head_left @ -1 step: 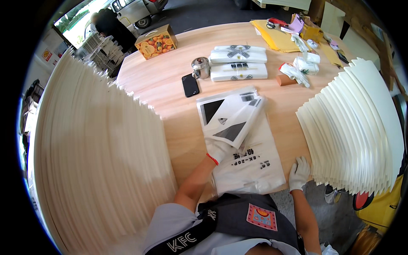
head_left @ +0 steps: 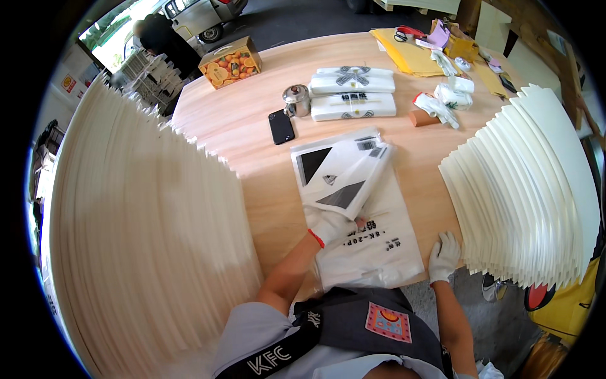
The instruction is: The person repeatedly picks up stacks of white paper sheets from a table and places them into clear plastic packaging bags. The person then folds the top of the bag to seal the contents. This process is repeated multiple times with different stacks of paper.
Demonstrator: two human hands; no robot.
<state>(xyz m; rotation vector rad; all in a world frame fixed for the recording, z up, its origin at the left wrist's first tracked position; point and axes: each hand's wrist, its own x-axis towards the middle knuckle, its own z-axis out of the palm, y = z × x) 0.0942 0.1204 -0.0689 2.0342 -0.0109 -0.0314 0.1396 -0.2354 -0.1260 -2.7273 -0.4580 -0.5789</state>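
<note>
Pale wood covers the wide table point(head_left: 271, 186), which stands in a workshop open to the outdoors, with a parked van point(head_left: 201, 18) and another person point(head_left: 169, 45) beyond its far edge. Tall stacks of white sheets frame the work: a large left stack point(head_left: 151, 221) and a fanned right stack point(head_left: 514, 196). Between them, nearest the wearer, a printed plastic bag point(head_left: 394, 262) lies flat, and over its far part slants an upper plastic bag point(head_left: 334, 174) with dark printed shapes. The gloved left hand point(head_left: 329, 225) rests on the plastic where the two overlap, its fingers partly lost against the white; whether they pinch a layer, I cannot tell. The gloved right hand point(head_left: 445, 256) lies spread on the table edge just beside the right stack, holding nothing visible. Farther back, folded plastic bundles point(head_left: 353, 106) lie near a metal cup point(head_left: 297, 100) and a black phone point(head_left: 281, 127). Judging by the two loose bags lying flat and both stacks standing high, the handling of these bags looks unfinished; whether anything is inside them, and how much work is left, cannot be told.
</note>
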